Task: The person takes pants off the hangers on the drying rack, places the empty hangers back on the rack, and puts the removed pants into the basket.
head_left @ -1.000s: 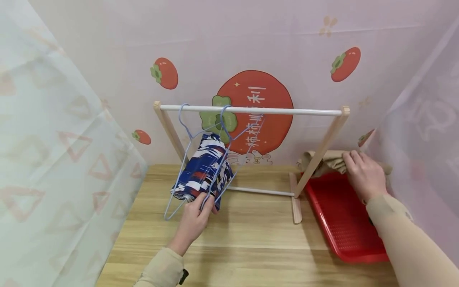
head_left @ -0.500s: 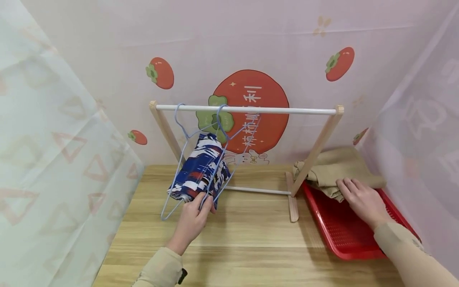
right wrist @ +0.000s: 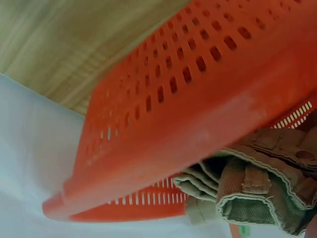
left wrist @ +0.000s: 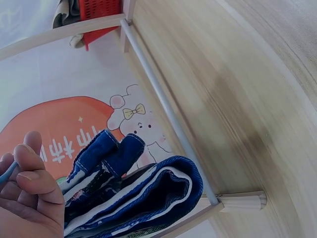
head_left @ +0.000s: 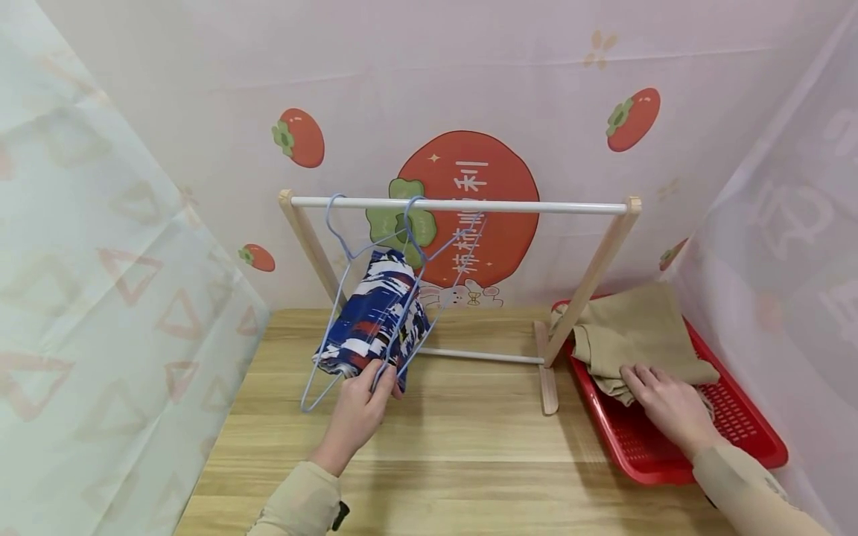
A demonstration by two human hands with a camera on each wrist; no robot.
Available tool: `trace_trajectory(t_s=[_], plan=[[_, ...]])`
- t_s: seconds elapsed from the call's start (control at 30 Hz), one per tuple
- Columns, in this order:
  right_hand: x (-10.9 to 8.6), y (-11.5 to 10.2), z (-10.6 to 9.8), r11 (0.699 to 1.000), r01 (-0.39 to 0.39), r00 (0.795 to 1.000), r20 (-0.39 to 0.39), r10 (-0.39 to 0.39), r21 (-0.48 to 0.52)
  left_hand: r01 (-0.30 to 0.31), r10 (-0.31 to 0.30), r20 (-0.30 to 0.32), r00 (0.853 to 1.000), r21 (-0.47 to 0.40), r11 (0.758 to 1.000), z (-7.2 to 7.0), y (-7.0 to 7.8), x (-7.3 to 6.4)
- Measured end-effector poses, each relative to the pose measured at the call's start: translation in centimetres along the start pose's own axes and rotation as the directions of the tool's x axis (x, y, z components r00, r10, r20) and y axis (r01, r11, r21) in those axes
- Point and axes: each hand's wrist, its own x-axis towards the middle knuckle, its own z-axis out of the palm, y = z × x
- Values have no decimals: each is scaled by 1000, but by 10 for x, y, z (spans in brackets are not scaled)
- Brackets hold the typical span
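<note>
My left hand pinches the lower corner of the right-hand light blue wire hanger, which hooks over the rack's white rail. A second blue hanger hangs to its left. Over that one's lower part, a folded blue, white and red patterned garment appears draped; its rolled edge shows in the left wrist view. On the right, my right hand grips the near edge of folded khaki trousers lying in the red basket. Their waistband with a belt loop shows in the right wrist view.
The wooden clothes rack stands at the back of the wooden table. Its right foot is close beside the basket. A printed cloth wall encloses the table behind and on both sides.
My right hand has moved toward me, drawing the khaki trousers from the basket's far end down into it, where they lie flatter. The left hand stays on its hanger.
</note>
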Motion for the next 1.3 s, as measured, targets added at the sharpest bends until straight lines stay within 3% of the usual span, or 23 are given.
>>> trace_trajectory(t_s=[0.2,0.43,0.73,0.8,0.83,0.87,0.97,1.0,1.07,1.13,1.2,1.27,1.3], plan=[[-11,-6,0,999,-23,996,91,19,40,10,-10,14,1000,-2,1000,0,0,0],[-20,-7,-1,998,-19,990,141,10,63,12,-11,17,1000,-9,1000,0,-1,-1],[-36,-8,-2,985,-51,951,310,-4,168,31,-31,17,999,-2,1000,0,-1,-2],[-38,-7,-3,970,-95,918,396,-2,225,32,-32,19,999,0,999,0,-1,-2],[-38,-6,-5,957,-133,889,457,1,257,31,-31,20,999,2,1000,0,-1,-2],[-37,-4,-7,942,-174,856,517,2,286,29,-29,21,999,2,1000,0,-1,-2],[-34,2,-13,882,-332,724,690,11,335,31,-31,23,999,-1,1000,0,-2,-2],[-32,4,-14,863,-372,691,723,11,343,35,-35,23,999,-2,999,0,-2,-2],[-29,8,-17,830,-423,659,752,8,362,38,-38,25,999,-6,999,-1,-2,-2],[-26,11,-20,811,-448,657,754,13,376,38,-38,26,999,-9,999,-2,-1,-1],[-22,11,-23,801,-450,678,735,19,394,27,-27,28,999,-5,1000,-2,-1,-1],[-17,11,-27,807,-433,718,695,39,401,14,-14,28,1000,0,1000,-2,-1,-1],[-15,10,-28,821,-407,753,656,52,401,9,-9,27,1000,4,1000,-2,-1,0]])
